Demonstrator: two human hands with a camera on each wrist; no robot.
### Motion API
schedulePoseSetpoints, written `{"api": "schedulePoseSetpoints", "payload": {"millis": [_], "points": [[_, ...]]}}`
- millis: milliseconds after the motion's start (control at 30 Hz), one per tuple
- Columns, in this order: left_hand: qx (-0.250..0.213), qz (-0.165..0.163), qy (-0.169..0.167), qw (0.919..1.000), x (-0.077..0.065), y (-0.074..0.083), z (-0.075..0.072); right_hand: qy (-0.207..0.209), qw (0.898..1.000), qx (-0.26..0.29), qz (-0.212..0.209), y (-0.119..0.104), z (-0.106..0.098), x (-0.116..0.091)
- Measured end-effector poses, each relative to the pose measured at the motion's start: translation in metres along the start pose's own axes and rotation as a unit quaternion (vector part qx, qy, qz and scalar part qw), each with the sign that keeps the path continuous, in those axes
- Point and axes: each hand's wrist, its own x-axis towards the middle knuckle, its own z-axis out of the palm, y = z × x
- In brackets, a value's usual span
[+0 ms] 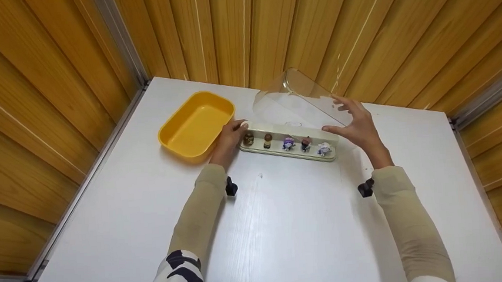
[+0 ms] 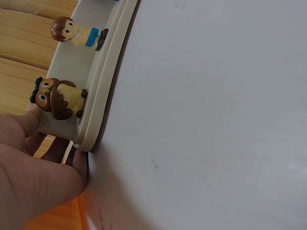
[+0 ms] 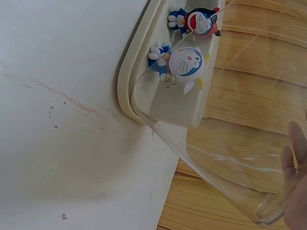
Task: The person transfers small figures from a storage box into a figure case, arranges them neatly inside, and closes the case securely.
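A long cream display case base (image 1: 286,155) stands on the table with several small figurines in a row. At its left end is an owl figurine (image 2: 60,98), then a boy figurine (image 2: 79,34). Toward the right end sit two blue-and-white cat figurines, one with a pale cap (image 3: 184,62) and one with a red and dark cap (image 3: 197,21). My left hand (image 1: 230,140) grips the base's left end, thumb by the back wall. My right hand (image 1: 359,123) holds a clear plastic cover (image 1: 305,96), tilted above and behind the base; its lower edge shows near the base's right corner.
A yellow plastic tub (image 1: 175,148) stands to the left, close beside my left hand. The white table (image 1: 278,226) is bordered at the back and sides by wood-patterned panels (image 1: 227,33) and metal frame bars.
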Motion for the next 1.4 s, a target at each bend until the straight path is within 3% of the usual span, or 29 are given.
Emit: {"api": "schedulePoseSetpoints", "payload": {"millis": [333,600,800,1000,1200,1400], "points": [[-0.024,-0.012,-0.001,0.9996,0.005,-0.001,0.007,-0.044,0.998,-0.022,-0.028,-0.006,0.007,0.007],[-0.084,0.028,-0.018,0.9959,0.012,-0.005,0.018,-0.062,0.997,-0.036,-0.036,-0.009,0.008,0.008],[-0.114,0.013,-0.015,0.9932,0.014,-0.004,0.016,-0.070,0.996,-0.042,-0.039,-0.012,0.009,0.011],[-0.150,0.004,-0.033,0.9881,0.015,-0.002,0.008,-0.086,0.994,-0.051,-0.035,-0.015,0.015,0.015],[-0.141,-0.007,-0.033,0.9895,0.013,-0.001,0.002,-0.111,0.991,-0.060,-0.033,-0.019,0.019,0.019],[-0.129,-0.028,-0.005,0.9913,0.012,-0.004,0.003,-0.130,0.990,-0.051,-0.034,-0.021,0.022,0.021]]}}
